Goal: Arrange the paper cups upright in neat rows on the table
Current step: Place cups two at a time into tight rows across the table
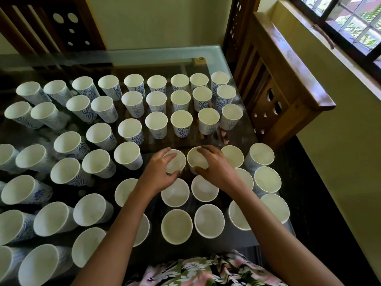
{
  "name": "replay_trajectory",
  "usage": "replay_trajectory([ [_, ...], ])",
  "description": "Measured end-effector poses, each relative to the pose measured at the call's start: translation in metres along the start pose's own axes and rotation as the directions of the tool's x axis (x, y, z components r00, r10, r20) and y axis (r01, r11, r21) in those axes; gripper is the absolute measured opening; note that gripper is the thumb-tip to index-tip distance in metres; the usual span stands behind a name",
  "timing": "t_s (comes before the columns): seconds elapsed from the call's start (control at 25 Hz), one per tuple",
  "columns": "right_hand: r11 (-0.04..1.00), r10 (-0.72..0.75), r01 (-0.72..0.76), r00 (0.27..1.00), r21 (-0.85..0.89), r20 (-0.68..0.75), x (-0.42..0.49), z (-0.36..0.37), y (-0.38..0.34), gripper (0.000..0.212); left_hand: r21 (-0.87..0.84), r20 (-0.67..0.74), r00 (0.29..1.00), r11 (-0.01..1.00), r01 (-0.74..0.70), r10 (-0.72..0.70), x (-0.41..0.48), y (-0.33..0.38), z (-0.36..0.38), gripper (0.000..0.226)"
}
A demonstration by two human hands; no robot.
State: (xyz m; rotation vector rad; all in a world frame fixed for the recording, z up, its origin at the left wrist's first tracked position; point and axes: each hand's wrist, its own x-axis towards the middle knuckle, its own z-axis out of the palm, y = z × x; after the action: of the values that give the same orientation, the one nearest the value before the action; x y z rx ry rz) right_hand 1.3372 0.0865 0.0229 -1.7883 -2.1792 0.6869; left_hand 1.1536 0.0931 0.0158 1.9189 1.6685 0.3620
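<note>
Upright paper cups (127,154) stand in rows across the glass table (156,55). Near the middle, the left hand (161,172) grips the rim of one cup (177,160), which lies under its fingers. Just right of it, the right hand (215,165) grips the neighbouring cup (194,158) the same way.

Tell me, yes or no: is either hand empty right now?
No: the left hand grips one upright paper cup by its rim, and the right hand grips the neighbouring cup.
</note>
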Motion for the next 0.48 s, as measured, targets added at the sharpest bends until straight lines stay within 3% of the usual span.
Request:
replay_trajectory([
  [0.2,0.998,0.046,-0.043,0.997,0.048,-0.065,-0.025,-0.007,0.004,0.053,-0.029,-0.063,0.994,0.996,-0.086,0.084,-0.013,0.006,0.002,0.053],
  [0.48,0.992,0.129,-0.128,0.988,0.021,-0.09,-0.074,-0.014,0.023,0.056,0.025,0.026,0.978,0.978,-0.207,0.206,-0.042,0.029,0.025,0.06],
])
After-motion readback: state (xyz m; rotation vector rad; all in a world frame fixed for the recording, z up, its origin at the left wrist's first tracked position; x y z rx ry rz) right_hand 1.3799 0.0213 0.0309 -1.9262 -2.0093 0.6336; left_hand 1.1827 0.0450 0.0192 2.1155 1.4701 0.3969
